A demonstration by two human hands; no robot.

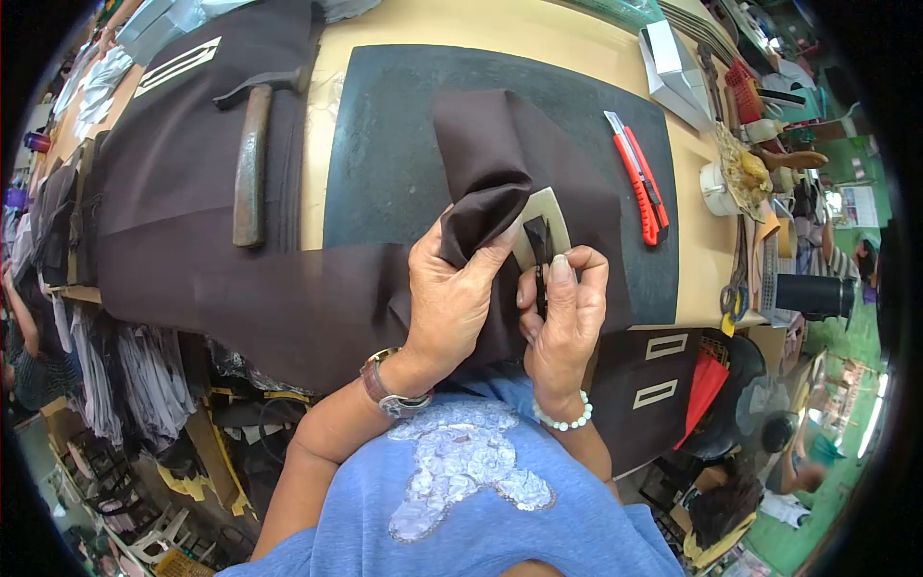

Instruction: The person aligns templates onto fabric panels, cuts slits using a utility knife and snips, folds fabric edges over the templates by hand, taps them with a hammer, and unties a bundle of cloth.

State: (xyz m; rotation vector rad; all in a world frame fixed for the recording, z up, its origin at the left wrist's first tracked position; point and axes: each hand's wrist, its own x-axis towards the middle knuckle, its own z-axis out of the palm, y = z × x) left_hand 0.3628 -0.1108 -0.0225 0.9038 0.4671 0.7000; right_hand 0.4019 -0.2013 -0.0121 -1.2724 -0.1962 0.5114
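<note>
Dark brown fabric [481, 130] is bunched up in front of me, part of it over a dark cutting mat [385, 125]. My left hand [452, 293] is closed on a fold of it, beside a pale slotted patch [549, 208] on the cloth. A narrow dark flap [538, 234] shows in the patch's slot. My right hand [565, 313] pinches this flap between thumb and fingers at the patch's lower edge. Whether the flap is the same cloth, I cannot tell. To the right, a red utility knife [636, 178] lies on the mat with its blade out.
A hammer [252, 159] rests on stacked dark fabric at left, near another pale slotted patch [178, 67]. A white box [670, 72], a glue-crusted pot [719, 188] and scissors [736, 288] line the right side. More slotted patches [656, 393] show on fabric at lower right.
</note>
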